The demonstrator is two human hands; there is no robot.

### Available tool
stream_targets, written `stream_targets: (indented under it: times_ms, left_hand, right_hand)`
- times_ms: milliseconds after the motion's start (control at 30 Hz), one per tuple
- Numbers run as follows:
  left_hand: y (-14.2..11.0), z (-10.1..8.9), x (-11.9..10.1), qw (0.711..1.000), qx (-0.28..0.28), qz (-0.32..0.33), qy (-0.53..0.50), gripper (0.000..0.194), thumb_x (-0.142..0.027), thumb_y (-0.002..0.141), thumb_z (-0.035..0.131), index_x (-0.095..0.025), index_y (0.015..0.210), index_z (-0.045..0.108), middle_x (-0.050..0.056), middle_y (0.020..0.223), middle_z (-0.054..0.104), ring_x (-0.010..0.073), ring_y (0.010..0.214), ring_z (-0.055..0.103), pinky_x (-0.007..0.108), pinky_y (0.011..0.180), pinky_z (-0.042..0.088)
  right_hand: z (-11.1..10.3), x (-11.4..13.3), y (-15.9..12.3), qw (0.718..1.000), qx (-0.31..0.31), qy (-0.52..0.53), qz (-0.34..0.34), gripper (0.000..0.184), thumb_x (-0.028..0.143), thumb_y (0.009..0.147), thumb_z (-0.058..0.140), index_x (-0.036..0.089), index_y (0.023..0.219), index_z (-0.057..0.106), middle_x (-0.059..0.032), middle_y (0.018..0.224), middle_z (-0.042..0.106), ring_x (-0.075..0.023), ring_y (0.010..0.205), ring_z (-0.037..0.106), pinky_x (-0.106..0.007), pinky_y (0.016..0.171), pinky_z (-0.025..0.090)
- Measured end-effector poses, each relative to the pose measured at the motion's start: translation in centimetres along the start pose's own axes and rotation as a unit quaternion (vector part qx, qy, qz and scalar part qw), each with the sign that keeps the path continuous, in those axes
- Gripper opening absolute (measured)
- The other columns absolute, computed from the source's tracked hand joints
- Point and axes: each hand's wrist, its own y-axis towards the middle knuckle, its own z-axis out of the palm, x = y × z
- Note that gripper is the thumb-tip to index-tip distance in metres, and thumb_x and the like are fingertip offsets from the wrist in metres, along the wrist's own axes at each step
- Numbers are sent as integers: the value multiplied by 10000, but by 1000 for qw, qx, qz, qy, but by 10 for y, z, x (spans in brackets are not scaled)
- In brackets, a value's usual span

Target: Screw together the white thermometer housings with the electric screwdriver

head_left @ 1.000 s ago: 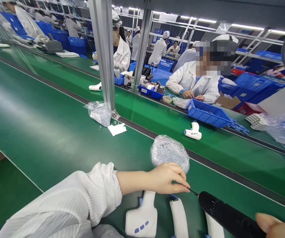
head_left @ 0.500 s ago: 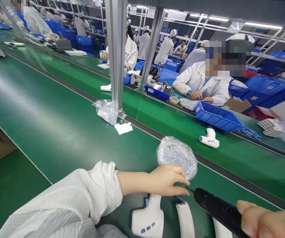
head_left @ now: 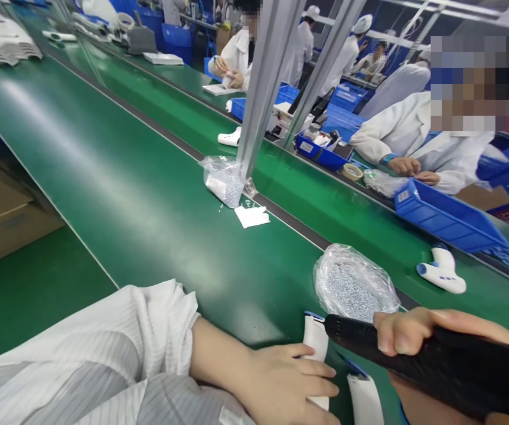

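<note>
My left hand (head_left: 281, 383) lies over a white thermometer-gun shell (head_left: 315, 339) on the green conveyor belt (head_left: 148, 206), fingers pressed onto it and holding it down. My right hand (head_left: 418, 333) is wrapped round a black electric screwdriver (head_left: 414, 360), whose front end sits just above the shell. A second white shell (head_left: 364, 398) lies to the right of the first, partly under the tool. An open plastic bag of small silver screws (head_left: 354, 286) rests just beyond both hands.
Another bag of screws (head_left: 223, 180) and a white paper scrap (head_left: 252, 216) lie by a metal post (head_left: 263, 82). A white thermometer gun (head_left: 443, 273) sits on the far belt near a blue bin (head_left: 449, 215). Workers in white coats sit opposite. Cardboard box (head_left: 6, 218) at left.
My left hand came down from pinching at the screwdriver tip onto the white shell. My right hand moved the screwdriver left, over the shells. The view tilted down and left.
</note>
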Motion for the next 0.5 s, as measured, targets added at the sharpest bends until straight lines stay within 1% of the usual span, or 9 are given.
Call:
stream_targets:
  times_ms: [67, 167, 200, 367, 433, 500]
  left_hand:
    - [3, 1, 1, 1000, -1, -3, 0, 364, -375, 777, 439, -234, 1075, 593, 40, 1155, 555, 201, 1149, 440, 373, 931, 375]
    - [4, 2, 2, 1000, -4, -1, -9, 383, -392, 735, 491, -232, 1064, 603, 48, 1146, 558, 209, 1147, 447, 378, 925, 384]
    - [4, 2, 2, 1000, -2, -2, -12, 390, -393, 727, 500, -232, 1067, 603, 50, 1149, 557, 211, 1149, 447, 377, 923, 387]
    - [5, 0, 1, 999, 36, -9, -29, 396, -390, 732, 492, -237, 1080, 604, 36, 1172, 553, 206, 1176, 428, 369, 949, 377]
    - [7, -2, 1, 998, 48, -9, -33, 399, -397, 739, 487, -232, 1082, 604, 35, 1185, 549, 205, 1187, 421, 373, 959, 377]
    - [8, -2, 1, 998, 59, -13, -37, 406, -399, 751, 478, -234, 1105, 590, 30, 1199, 541, 199, 1197, 415, 374, 962, 382]
  right_hand:
    - [5, -1, 1, 1000, 1, -5, 11, 405, 622, 838, 623, 279, 1040, 550, -31, 645, 415, -208, 481, 380, -334, 479, 388]
    - [11, 0, 4, 998, -36, -7, 55, 426, 624, 784, 679, 265, 983, 565, -39, 664, 420, -219, 525, 398, -355, 510, 413]
    - [13, 0, 5, 997, -39, -8, 66, 439, 626, 764, 700, 260, 968, 569, -40, 666, 424, -222, 535, 403, -357, 514, 419]
    - [18, -5, 12, 997, -7, -10, 79, 418, 596, 743, 732, 243, 911, 582, -43, 638, 426, -213, 521, 399, -330, 487, 412]
    - [17, -8, 14, 996, -6, -19, 82, 422, 618, 745, 732, 250, 884, 580, -42, 634, 421, -215, 512, 392, -341, 488, 406]
    - [13, -11, 14, 996, 10, -27, 81, 407, 611, 765, 720, 247, 867, 570, -42, 637, 414, -216, 507, 389, -346, 482, 399]
